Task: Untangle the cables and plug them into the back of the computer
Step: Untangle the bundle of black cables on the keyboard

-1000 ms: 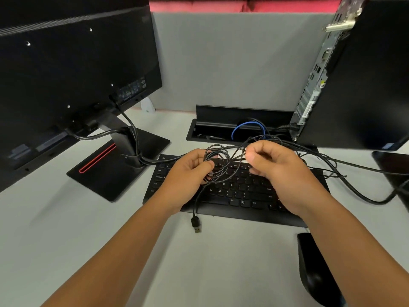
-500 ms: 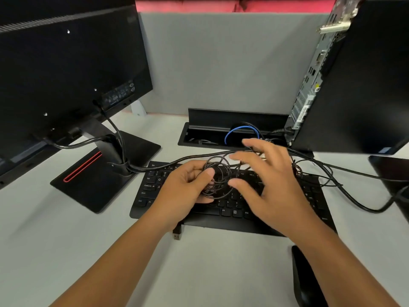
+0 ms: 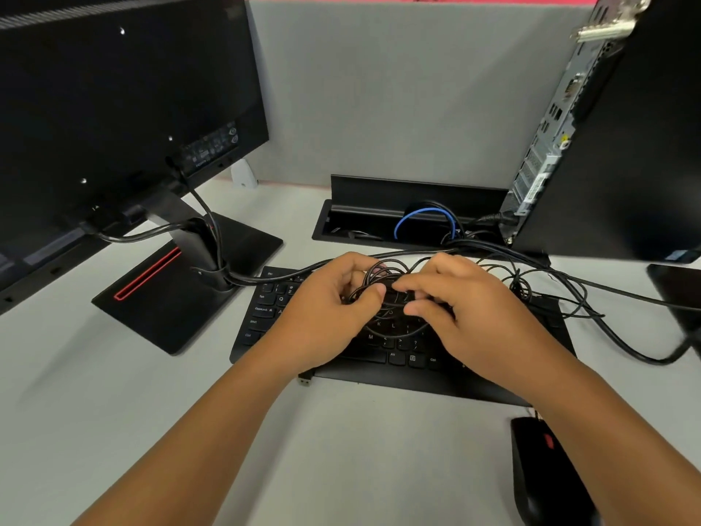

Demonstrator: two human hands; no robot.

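Cables (image 3: 394, 298), thin, limp and light, bunch in loops over the keyboard (image 3: 398, 358), where our left hand (image 3: 326, 317) clutches one side and our right hand (image 3: 466, 317) pinches strands. We judge a plug end the best hold. Monitor stand (image 3: 182, 294) and computer (image 3: 591, 146) flank us; the desk (image 3: 341, 449) in front offers room.

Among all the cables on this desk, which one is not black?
The blue cable, looped inside the open cable tray behind the keyboard; every other cable is black.
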